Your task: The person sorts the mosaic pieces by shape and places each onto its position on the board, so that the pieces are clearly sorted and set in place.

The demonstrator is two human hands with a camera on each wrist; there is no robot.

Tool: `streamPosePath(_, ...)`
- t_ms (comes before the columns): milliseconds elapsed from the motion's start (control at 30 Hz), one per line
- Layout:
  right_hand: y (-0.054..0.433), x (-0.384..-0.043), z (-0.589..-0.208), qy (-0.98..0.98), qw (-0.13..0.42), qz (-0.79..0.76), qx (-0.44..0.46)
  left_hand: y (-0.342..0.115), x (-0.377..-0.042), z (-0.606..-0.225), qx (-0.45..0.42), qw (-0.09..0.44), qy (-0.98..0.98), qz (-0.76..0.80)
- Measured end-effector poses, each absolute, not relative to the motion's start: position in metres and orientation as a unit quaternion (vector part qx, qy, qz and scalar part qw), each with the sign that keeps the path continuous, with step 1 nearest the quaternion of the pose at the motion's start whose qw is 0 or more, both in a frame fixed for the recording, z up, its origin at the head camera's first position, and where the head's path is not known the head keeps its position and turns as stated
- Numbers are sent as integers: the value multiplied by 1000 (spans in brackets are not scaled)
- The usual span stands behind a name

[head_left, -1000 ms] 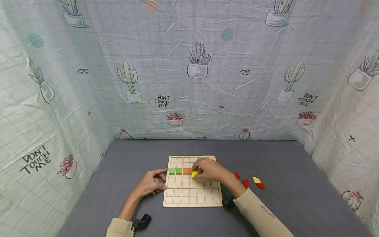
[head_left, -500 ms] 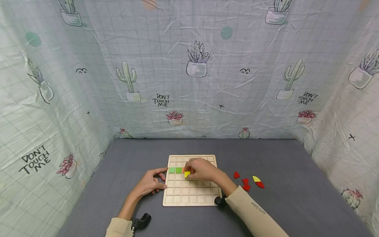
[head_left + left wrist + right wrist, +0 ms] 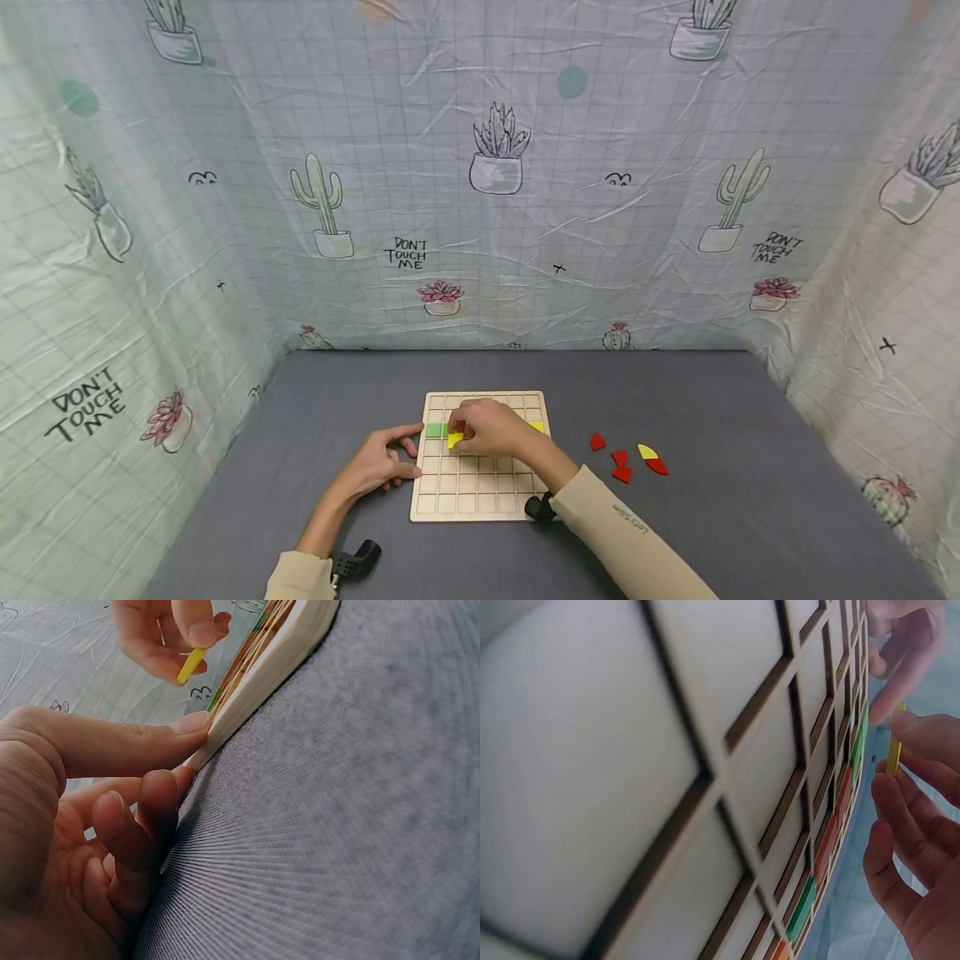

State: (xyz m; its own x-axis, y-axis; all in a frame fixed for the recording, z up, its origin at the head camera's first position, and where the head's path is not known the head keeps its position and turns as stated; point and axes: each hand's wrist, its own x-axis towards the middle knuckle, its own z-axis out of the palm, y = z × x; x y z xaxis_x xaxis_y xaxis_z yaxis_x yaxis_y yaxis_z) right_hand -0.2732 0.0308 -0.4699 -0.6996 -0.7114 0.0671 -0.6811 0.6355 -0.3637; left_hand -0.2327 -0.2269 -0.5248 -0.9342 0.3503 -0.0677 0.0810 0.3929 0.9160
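Note:
My right hand (image 3: pixel 491 427) pinches a small yellow tile (image 3: pixel 454 440) between thumb and fingertips, over the left part of a wooden grid board (image 3: pixel 480 500). In the right wrist view the tile (image 3: pixel 895 750) is held on edge, above the board's surface. My left hand (image 3: pixel 375 462) touches the board's left edge with thumb and index finger spread apart, its other fingers bent beneath. A row of coloured tiles crosses the board: a green tile (image 3: pixel 433 430) at the left end, orange-red tiles (image 3: pixel 826 844) and another green tile (image 3: pixel 802 907) further along, partly hidden by my right hand.
Right of the board, several red pieces (image 3: pixel 622 474) and a yellow piece (image 3: pixel 647 452) with curved edges lie on the grey table (image 3: pixel 675 542). A yellow tile (image 3: pixel 536 427) sits near the row's right end. A patterned curtain (image 3: pixel 480 217) surrounds the table.
My right hand has moved left along the tile row, carrying the yellow tile, and uncovered the row's right end. My left hand has stayed at the board's edge.

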Motion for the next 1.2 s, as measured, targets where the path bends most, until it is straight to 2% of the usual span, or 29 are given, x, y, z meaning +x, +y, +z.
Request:
streamPosePath(667, 4, -272, -472, 921, 51, -115, -369, -229, -235, -525, 138, 122, 825, 534)
streamPosePath(1200, 2, -271, -476, 922, 60, -129, -361, -228, -237, -526, 141, 127, 825, 532)
